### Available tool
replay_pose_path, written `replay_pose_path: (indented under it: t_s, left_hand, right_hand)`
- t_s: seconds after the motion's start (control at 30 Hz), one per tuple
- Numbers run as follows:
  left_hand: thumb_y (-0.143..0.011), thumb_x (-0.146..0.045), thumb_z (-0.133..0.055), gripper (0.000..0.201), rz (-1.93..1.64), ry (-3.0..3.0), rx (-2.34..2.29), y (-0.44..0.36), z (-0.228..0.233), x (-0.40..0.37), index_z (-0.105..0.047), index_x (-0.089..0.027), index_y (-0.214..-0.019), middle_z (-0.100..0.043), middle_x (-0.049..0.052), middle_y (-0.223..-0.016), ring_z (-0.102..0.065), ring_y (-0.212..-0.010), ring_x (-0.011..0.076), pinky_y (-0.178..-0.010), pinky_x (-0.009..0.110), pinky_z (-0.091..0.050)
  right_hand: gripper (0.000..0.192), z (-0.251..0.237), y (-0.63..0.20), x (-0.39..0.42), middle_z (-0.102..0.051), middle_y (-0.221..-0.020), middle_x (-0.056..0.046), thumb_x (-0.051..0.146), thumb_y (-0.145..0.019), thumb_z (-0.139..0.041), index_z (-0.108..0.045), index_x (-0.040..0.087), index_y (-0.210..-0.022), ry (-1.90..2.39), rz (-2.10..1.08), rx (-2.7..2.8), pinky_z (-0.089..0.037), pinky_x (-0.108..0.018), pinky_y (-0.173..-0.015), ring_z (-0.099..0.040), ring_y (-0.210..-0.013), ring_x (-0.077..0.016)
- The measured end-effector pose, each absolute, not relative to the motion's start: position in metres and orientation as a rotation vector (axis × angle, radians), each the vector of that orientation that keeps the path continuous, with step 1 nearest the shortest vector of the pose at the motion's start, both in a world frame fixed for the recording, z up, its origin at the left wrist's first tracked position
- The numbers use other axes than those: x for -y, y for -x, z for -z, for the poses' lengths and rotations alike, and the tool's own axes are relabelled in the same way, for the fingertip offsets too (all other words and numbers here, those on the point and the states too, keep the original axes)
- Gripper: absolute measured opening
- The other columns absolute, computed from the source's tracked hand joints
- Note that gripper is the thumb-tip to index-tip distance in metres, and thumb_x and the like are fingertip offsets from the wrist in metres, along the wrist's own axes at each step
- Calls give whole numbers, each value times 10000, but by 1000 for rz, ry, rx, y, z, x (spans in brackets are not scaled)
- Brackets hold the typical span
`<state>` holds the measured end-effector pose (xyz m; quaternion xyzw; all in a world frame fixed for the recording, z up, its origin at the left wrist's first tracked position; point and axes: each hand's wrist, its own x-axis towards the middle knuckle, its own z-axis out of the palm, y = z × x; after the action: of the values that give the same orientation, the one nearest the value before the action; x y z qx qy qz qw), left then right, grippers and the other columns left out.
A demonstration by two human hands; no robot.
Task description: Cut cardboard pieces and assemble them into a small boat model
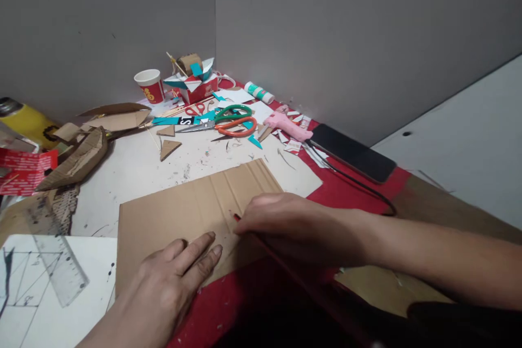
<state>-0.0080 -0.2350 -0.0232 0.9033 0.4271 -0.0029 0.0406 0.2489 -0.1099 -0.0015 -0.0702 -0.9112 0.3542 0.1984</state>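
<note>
A brown cardboard sheet (175, 198) with ridges toward its right end lies in front of me. My left hand (175, 272) rests on its near left part, palm down with the fingers stretched out. Over the right part of the sheet, my right hand (281, 223) is closed around a pencil (236, 217). The pencil's sharpened end points at the cardboard; I cannot tell whether it touches. To the left lies a clear ruler (57, 261) on a paper with drawn lines (24, 277).
Behind the sheet are scissors with green and orange handles (228, 120), a pink glue gun (289, 126), a glue stick (259, 92), cardboard scraps (169, 148) and a paper cup (149, 87). A phone (353, 152) lies right; a cardboard boat (79, 160) and yellow bottle (28, 122) stand left.
</note>
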Motion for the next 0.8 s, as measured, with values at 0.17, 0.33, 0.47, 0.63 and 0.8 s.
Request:
replay_pose_path:
  t_s: [0.17, 0.33, 0.47, 0.63, 0.8]
  left_hand:
    - [-889, -54, -428, 532, -33, -2799, -1295, 5, 19, 232, -470, -177, -1405, -535, 136, -1420, -658, -960, 248, -708, 391, -618]
    - [-899, -77, -432, 505, -25, -2778, -1302, 3, 16, 230, -491, -174, -1392, -549, 163, -1399, -674, -957, 275, -686, 431, -621]
    - [-916, -94, -421, 469, -35, -2753, -1301, 2, 14, 230, -517, -171, -1369, -560, 164, -1388, -676, -965, 284, -689, 437, -619]
    - [-908, -100, -429, 464, -28, -2740, -1302, 2, 12, 229, -533, -176, -1354, -571, 151, -1380, -675, -951, 284, -684, 432, -617]
    - [-915, -99, -417, 485, -36, -2731, -1325, 3, 14, 229, -505, -224, -1375, -560, 119, -1399, -665, -951, 250, -703, 402, -610]
  right_hand:
    - [224, 11, -263, 143, -684, -856, -66, 95, -914, -558, -630, 172, -1111, 367, -1090, 2159, -507, -226, -687, -642, -772, -127]
    - [177, 23, -249, 168, -703, -837, -70, 114, -912, -539, -660, 156, -1034, 493, -1114, 2106, -522, -217, -670, -654, -746, -121]
    - [161, 28, -240, 174, -701, -828, -52, 96, -890, -513, -639, 154, -970, 562, -1159, 2158, -522, -210, -692, -652, -744, -111]
    - [180, 34, -233, 176, -661, -778, -20, 69, -856, -481, -603, 173, -938, 458, -1169, 2154, -517, -199, -675, -620, -712, -102]
    - [197, 37, -229, 177, -701, -894, -58, 82, -877, -476, -606, 163, -1000, 418, -1142, 2167, -535, -233, -729, -648, -801, -120]
